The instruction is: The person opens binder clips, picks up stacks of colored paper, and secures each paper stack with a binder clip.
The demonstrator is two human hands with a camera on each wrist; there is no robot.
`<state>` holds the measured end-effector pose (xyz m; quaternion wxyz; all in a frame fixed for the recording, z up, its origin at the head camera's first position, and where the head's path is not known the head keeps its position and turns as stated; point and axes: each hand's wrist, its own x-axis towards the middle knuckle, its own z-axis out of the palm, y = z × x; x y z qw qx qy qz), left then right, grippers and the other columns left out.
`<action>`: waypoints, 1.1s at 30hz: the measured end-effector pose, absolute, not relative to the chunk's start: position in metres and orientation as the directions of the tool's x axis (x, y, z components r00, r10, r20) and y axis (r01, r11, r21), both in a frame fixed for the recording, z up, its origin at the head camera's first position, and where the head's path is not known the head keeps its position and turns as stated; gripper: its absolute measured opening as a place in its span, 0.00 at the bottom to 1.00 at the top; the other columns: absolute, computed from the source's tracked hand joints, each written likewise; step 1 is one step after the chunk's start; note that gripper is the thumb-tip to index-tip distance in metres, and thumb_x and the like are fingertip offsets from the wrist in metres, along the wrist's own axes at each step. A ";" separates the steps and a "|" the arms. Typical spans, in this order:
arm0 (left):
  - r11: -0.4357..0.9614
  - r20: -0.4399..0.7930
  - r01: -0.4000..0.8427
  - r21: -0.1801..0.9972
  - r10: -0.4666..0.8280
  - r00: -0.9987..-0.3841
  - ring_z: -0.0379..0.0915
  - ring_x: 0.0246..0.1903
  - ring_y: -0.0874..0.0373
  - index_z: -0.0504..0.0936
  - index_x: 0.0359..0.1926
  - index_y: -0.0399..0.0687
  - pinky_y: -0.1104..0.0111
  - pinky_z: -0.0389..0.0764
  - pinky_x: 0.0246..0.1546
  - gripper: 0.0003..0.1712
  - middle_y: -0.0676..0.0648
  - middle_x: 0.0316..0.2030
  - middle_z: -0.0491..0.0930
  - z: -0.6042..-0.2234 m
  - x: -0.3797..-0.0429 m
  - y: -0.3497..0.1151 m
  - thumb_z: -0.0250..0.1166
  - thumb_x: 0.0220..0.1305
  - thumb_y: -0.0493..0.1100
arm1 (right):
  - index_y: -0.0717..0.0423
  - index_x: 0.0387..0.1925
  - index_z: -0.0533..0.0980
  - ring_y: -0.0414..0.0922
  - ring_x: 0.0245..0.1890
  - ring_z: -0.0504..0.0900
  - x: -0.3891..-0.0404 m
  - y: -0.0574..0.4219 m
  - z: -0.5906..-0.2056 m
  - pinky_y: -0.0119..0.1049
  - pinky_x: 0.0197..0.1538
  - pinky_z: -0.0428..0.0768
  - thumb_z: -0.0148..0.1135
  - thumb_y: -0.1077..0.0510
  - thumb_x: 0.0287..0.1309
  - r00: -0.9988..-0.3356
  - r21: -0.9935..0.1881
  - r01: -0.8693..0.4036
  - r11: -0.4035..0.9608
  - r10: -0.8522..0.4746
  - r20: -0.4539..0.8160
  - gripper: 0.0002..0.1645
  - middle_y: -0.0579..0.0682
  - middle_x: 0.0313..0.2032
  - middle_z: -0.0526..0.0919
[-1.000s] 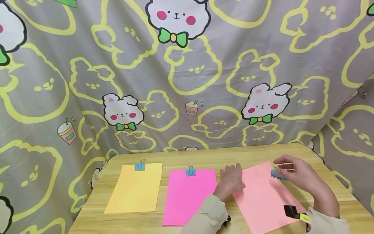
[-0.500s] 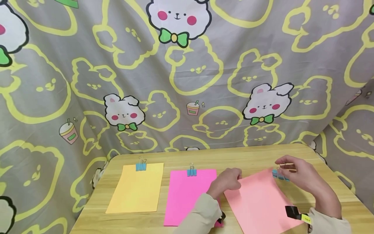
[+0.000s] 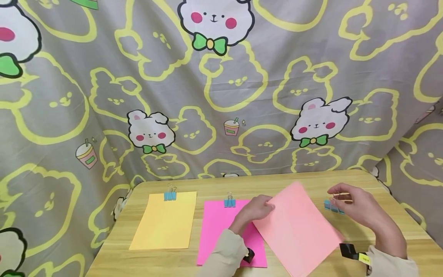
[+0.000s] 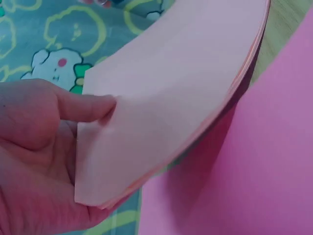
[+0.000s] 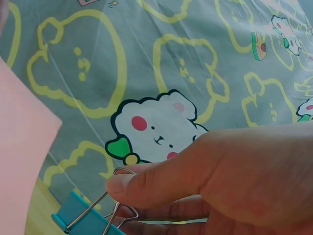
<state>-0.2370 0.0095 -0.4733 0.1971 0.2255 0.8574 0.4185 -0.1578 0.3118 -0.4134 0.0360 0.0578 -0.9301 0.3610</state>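
My left hand [image 3: 255,209] pinches the left edge of a stack of light pink paper [image 3: 299,231], thumb on top and fingers beneath. In the left wrist view the stack of paper [image 4: 156,93] bends in a curve, and its layered edges show. My right hand [image 3: 358,204] holds a blue binder clip [image 3: 332,206] by its wire handles, to the right of the paper. The right wrist view shows the thumb on a handle of the binder clip [image 5: 80,215], with the other fingers behind; its lower part is cut off by the frame.
A magenta paper stack [image 3: 221,227] with a blue binder clip [image 3: 230,202] at its top lies under my left forearm. Farther left lies a yellow stack [image 3: 166,223], also with a blue clip [image 3: 170,196]. A patterned curtain [image 3: 221,96] hangs behind the wooden table [image 3: 114,246].
My left hand has moved left and taken hold of the light pink paper, which has come left and tilted, away from the right hand's clip. The right hand stays nearly still.
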 end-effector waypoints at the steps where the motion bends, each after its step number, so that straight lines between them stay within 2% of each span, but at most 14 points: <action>1: 0.523 -0.146 0.203 0.828 0.550 -0.823 0.80 0.40 0.59 0.86 0.54 0.44 0.66 0.79 0.40 0.14 0.47 0.45 0.86 -0.474 -0.237 0.006 0.59 0.73 0.39 | 0.61 0.49 0.79 0.66 0.51 0.83 -0.158 0.312 -0.414 0.33 0.37 0.82 0.67 0.63 0.65 -0.991 -0.667 -0.135 0.733 -0.083 0.109 0.12 0.67 0.52 0.82; 4: 0.452 -0.135 0.159 0.878 0.551 -0.824 0.71 0.27 0.61 0.86 0.46 0.42 0.70 0.71 0.29 0.11 0.50 0.33 0.84 -0.476 -0.238 -0.006 0.61 0.66 0.33 | 0.61 0.49 0.79 0.66 0.51 0.83 -0.158 0.311 -0.414 0.33 0.37 0.82 0.67 0.63 0.66 -0.991 -0.671 -0.135 0.729 -0.086 0.106 0.12 0.67 0.52 0.82; 9: 0.421 -0.125 0.126 0.898 0.520 -0.845 0.63 0.22 0.62 0.79 0.41 0.42 0.70 0.66 0.25 0.10 0.53 0.26 0.73 -0.476 -0.235 -0.032 0.61 0.58 0.28 | 0.61 0.50 0.79 0.66 0.51 0.83 -0.159 0.310 -0.414 0.33 0.37 0.81 0.66 0.63 0.66 -0.991 -0.673 -0.132 0.728 -0.086 0.101 0.12 0.67 0.52 0.82; 12: 0.395 -0.113 0.102 0.913 0.486 -0.867 0.64 0.24 0.60 0.78 0.46 0.41 0.68 0.66 0.26 0.15 0.50 0.30 0.75 -0.477 -0.235 -0.048 0.60 0.57 0.27 | 0.61 0.50 0.79 0.66 0.51 0.82 -0.160 0.310 -0.414 0.33 0.37 0.81 0.66 0.63 0.66 -0.991 -0.666 -0.134 0.734 -0.090 0.100 0.12 0.67 0.52 0.82; 16: 0.348 -0.092 0.078 0.934 0.447 -0.890 0.73 0.31 0.58 0.80 0.60 0.43 0.68 0.74 0.32 0.26 0.46 0.42 0.83 -0.480 -0.238 -0.064 0.59 0.59 0.28 | 0.61 0.50 0.79 0.67 0.51 0.82 -0.161 0.309 -0.412 0.34 0.37 0.82 0.66 0.63 0.66 -0.991 -0.653 -0.135 0.745 -0.091 0.101 0.12 0.67 0.52 0.82; 17: 0.341 -0.086 0.078 0.937 0.440 -0.894 0.74 0.31 0.58 0.80 0.60 0.42 0.68 0.74 0.32 0.27 0.45 0.42 0.84 -0.479 -0.238 -0.068 0.59 0.59 0.28 | 0.61 0.50 0.79 0.67 0.51 0.82 -0.161 0.309 -0.412 0.35 0.38 0.82 0.66 0.63 0.66 -0.991 -0.651 -0.134 0.747 -0.090 0.100 0.12 0.67 0.52 0.82; 20: 0.330 -0.066 0.086 0.940 0.424 -0.903 0.68 0.26 0.59 0.81 0.49 0.36 0.69 0.70 0.28 0.18 0.48 0.32 0.79 -0.479 -0.240 -0.078 0.60 0.56 0.27 | 0.61 0.49 0.79 0.67 0.51 0.82 -0.162 0.308 -0.411 0.39 0.38 0.83 0.67 0.63 0.66 -0.992 -0.651 -0.126 0.749 -0.086 0.093 0.12 0.67 0.52 0.82; 23: 0.331 -0.067 0.074 0.941 0.396 -0.916 0.60 0.22 0.60 0.75 0.38 0.34 0.69 0.63 0.25 0.10 0.51 0.25 0.68 -0.478 -0.240 -0.088 0.60 0.53 0.26 | 0.61 0.49 0.79 0.67 0.51 0.82 -0.162 0.308 -0.412 0.42 0.38 0.84 0.67 0.63 0.66 -0.992 -0.652 -0.124 0.748 -0.086 0.090 0.12 0.68 0.52 0.82; 25: 0.326 -0.081 0.050 0.944 0.377 -0.923 0.61 0.22 0.60 0.73 0.37 0.36 0.69 0.64 0.25 0.10 0.51 0.25 0.68 -0.478 -0.240 -0.093 0.61 0.52 0.26 | 0.61 0.49 0.79 0.67 0.51 0.83 -0.162 0.309 -0.412 0.42 0.38 0.84 0.67 0.63 0.66 -0.992 -0.651 -0.125 0.749 -0.086 0.091 0.12 0.68 0.52 0.82; 29: 0.310 -0.115 0.003 0.951 0.362 -0.925 0.74 0.26 0.57 0.76 0.45 0.36 0.65 0.77 0.27 0.15 0.45 0.30 0.79 -0.478 -0.238 -0.100 0.67 0.56 0.28 | 0.61 0.50 0.79 0.67 0.51 0.83 -0.162 0.309 -0.414 0.43 0.38 0.84 0.66 0.64 0.66 -0.992 -0.652 -0.126 0.748 -0.089 0.090 0.12 0.69 0.52 0.81; 33: 0.330 -0.113 0.022 0.944 0.385 -0.916 0.80 0.37 0.53 0.76 0.60 0.31 0.60 0.83 0.40 0.30 0.37 0.45 0.84 -0.477 -0.237 -0.104 0.70 0.55 0.26 | 0.61 0.50 0.79 0.67 0.51 0.82 -0.162 0.308 -0.415 0.45 0.39 0.85 0.66 0.64 0.66 -0.992 -0.656 -0.126 0.744 -0.091 0.086 0.12 0.69 0.53 0.81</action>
